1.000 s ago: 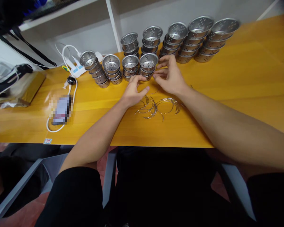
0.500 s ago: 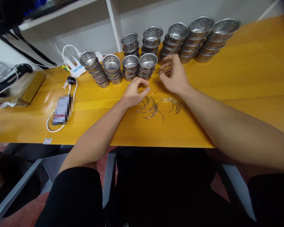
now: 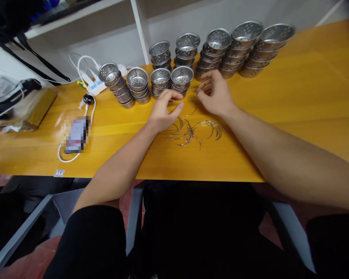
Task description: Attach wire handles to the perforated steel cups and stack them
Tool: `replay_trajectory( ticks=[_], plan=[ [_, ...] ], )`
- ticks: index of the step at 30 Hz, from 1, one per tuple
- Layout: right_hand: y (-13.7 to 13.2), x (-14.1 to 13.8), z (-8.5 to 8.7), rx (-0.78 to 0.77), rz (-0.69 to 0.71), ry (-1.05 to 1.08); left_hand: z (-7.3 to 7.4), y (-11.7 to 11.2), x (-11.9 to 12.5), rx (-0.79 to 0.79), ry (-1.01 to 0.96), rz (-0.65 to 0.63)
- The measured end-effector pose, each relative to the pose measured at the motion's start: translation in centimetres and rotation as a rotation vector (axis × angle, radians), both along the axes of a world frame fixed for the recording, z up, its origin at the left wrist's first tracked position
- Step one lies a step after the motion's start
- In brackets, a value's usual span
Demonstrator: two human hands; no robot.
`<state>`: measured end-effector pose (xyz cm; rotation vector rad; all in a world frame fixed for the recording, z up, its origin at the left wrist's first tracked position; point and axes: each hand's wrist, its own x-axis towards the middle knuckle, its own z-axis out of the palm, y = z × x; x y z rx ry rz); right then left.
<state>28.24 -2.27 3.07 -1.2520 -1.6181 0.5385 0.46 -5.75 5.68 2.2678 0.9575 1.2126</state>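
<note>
Left hand (image 3: pixel 166 109) and right hand (image 3: pixel 211 93) unclenched (nothing visibly held), curved wires (image 3: pixel 190 134) at six o'clock. A stray nudge could topple the cup stack (image 3: pixel 182 77) at twelve.

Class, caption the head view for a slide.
Left hand and right hand near stacked perforated metal cups, curved wires lying loose on the yellow table.

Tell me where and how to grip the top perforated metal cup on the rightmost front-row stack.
Best to pinch the top perforated metal cup by its rim on the right side, coming from above right with the right hand. The mouth opens upward, and other stacks crowd it on the left and behind; its right side looks freer.
</note>
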Motion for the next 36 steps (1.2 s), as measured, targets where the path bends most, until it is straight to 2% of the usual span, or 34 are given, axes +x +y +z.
replay_trajectory(
  ticks=[4,7,11,14,16,18,21,23,27,33,36],
  plan=[
    [-1.3,-0.1,1.5,0.036,-0.019,0.015,1.3,-1.2,0.1,0.087,0.0,0.006],
    [-2.7,0.3,3.9,0.201,-0.063,-0.039,1.5,-1.9,0.4,0.084,-0.013,-0.077],
    [-3.5,1.3,8.6,0.402,-0.037,-0.265,1.1,-2.2,0.8,0.082,-0.059,-0.199],
    [-1.9,1.1,13.6,0.462,0.061,-0.455,0.8,-2.0,0.6,0.095,-0.06,-0.236],
    [0.1,-0.1,17.4,0.392,0.133,-0.582,0.7,-1.7,0.3,0.091,-0.021,-0.238],
    [2.1,-2.4,20.9,0.276,0.136,-0.685,0.7,-1.4,-0.1,0.089,0.025,-0.229],
    [4.6,-6.8,24.2,0.054,0.115,-0.742,0.6,-1.1,-0.4,0.083,0.079,-0.208],
    [5.7,-9.7,24.8,-0.04,0.098,-0.815,0.6,-1.1,-0.5,0.081,0.095,-0.208],
    [7.6,-13.8,24.0,-0.152,0.071,-0.951,0.7,-1.1,-0.4,0.11,0.106,-0.219],
    [10.7,-16.0,22.7,-0.325,0.026,-1.101,0.9,-1.2,-0.1,0.124,0.12,-0.213],
    [11.9,-16.2,21.8,-0.342,0.015,-1.11,1.1,-1.3,0.0,0.094,0.154,-0.193]
  ],
)
